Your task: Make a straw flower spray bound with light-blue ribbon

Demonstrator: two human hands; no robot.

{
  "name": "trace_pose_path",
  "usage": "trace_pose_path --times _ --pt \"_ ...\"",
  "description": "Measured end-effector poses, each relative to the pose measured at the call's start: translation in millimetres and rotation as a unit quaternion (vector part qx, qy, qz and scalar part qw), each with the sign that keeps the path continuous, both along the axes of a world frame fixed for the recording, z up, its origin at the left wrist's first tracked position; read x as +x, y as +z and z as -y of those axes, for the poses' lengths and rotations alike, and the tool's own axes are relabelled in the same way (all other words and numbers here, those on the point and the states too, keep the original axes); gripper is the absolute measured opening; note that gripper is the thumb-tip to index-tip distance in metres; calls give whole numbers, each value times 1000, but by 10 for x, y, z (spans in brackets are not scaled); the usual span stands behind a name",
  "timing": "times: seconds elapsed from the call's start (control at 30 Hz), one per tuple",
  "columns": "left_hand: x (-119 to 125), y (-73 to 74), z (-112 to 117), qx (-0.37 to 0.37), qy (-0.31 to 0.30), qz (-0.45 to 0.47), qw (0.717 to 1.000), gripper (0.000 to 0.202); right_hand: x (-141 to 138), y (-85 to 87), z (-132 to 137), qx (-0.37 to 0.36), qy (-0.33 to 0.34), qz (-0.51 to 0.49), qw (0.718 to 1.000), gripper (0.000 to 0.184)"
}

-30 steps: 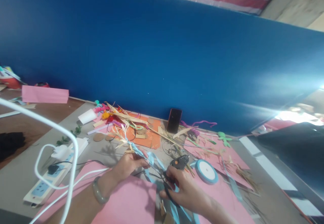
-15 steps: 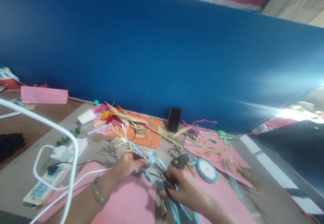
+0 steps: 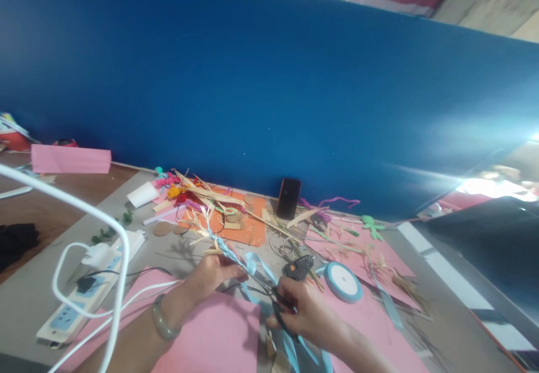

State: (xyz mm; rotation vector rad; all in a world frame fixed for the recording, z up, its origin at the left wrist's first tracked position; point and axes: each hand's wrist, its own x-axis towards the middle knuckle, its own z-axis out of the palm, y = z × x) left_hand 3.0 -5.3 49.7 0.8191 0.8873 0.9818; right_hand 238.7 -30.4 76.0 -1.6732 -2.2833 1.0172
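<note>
My left hand is closed round a straw-like bundle wrapped in blue ribbon, its pale frayed ends pointing up and left. My right hand grips black-handled scissors. The blades lie at a loop of light blue ribbon just right of my left fingers; whether they are parted I cannot tell. More ribbon hangs below my right hand. Beyond that hand a black glue gun rests on the table. A blue ribbon spool lies to its right.
Pink sheets cover part of the grey table. On the left is a power strip with a white cable arching up. A phone leans against the blue partition. Straw and pipe cleaners lie about an orange sheet.
The view has shifted very slightly. Both hands, the wrapped bundle and the scissors stay in nearly the same position.
</note>
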Motion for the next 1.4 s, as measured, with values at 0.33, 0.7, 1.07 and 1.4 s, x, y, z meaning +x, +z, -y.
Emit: trace_pose_path --times 0.33,0.7,1.07,1.4 --pt "-5 -39 -33 14 8 1 1000 25 -5 56 0 7 8 29 1000 43" --pt "-35 -25 -26 24 7 -23 999 16 22 26 4 2 12 24 1000 47" --pt "-29 -37 -17 20 5 -7 1000 21 60 -78 1 38 27 41 998 47" --pt "-30 27 -8 25 -1 -12 1000 24 -6 97 43 77 52 86 992 37"
